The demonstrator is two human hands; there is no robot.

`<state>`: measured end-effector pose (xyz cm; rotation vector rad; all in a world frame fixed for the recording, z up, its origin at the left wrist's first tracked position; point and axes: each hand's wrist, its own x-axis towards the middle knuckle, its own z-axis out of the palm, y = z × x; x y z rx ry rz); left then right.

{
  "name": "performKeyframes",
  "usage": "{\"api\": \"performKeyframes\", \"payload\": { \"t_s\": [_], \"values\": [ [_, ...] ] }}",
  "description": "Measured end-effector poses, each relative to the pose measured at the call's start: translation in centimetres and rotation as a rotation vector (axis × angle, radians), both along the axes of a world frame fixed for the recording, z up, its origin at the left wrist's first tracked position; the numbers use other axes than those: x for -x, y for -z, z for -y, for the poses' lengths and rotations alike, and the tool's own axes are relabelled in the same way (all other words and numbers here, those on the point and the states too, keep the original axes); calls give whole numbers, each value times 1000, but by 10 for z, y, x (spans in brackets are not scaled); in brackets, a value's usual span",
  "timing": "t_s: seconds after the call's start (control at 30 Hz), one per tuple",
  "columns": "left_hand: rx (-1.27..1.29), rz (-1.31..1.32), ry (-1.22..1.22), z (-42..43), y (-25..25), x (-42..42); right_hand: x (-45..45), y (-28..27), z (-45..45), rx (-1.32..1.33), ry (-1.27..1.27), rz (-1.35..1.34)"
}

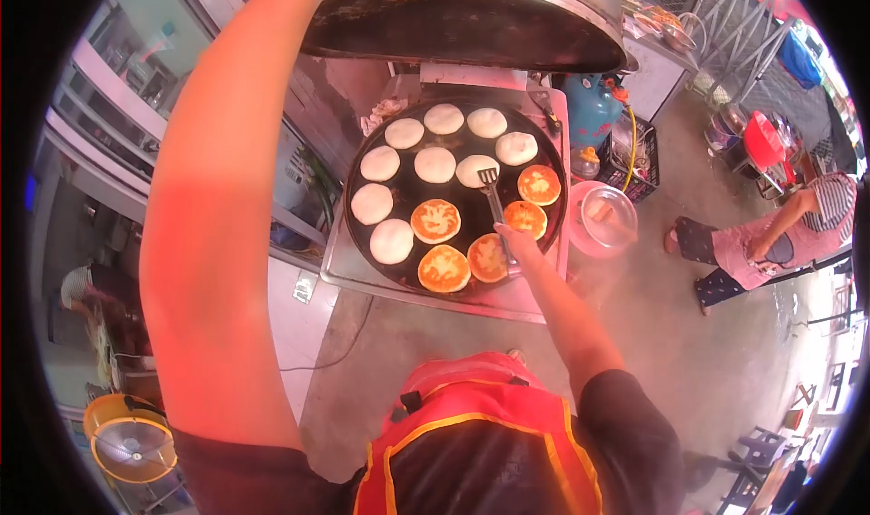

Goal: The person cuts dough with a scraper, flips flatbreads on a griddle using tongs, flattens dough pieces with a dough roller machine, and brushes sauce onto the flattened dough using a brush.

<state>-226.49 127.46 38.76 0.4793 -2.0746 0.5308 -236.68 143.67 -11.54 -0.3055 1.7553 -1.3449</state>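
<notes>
My right hand (517, 241) is closed around the handle of a slotted turner (496, 205). The turner's head touches the lower right edge of a pale round flatbread (471, 168) on a large round black griddle (467, 230). Several other pale flatbreads (391, 241) lie around the griddle's left and far sides. Several browned flatbreads (436, 221) lie toward the near and right sides. My left arm reaches up to the raised metal lid (471, 21) above the griddle; the left hand is beyond the top edge of the view.
Right of the griddle stand a pink bucket (605, 221), a blue-green gas cylinder (591, 107) with a yellow hose, and a black crate (642, 157). A person in an apron (748, 239) is farther right. A yellow fan (131, 438) stands at lower left, near glass panels.
</notes>
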Motion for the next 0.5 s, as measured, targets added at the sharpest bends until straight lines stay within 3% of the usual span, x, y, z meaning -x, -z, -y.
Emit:
{"api": "performKeyframes", "payload": {
  "t_s": [0.07,0.1,0.2,0.3,0.4,0.5],
  "values": [
    [-3,5,1,-2,0,-1,25,40,1,33,-82,-338],
    [-8,7,1,-3,0,-1,12,-46,-23,-78,-197,-637],
    [-13,-11,2,6,1,2,24,-71,-41,-453,-365,-1293],
    [26,1,16,4,2,0,32,-86,-54,-468,-619,-1656],
    [11,-8,23,8,2,2,31,-103,-61,-456,-737,-1792],
    [13,-6,32,7,3,1,40,-119,-68,-461,-790,-1749]
  ]
}}
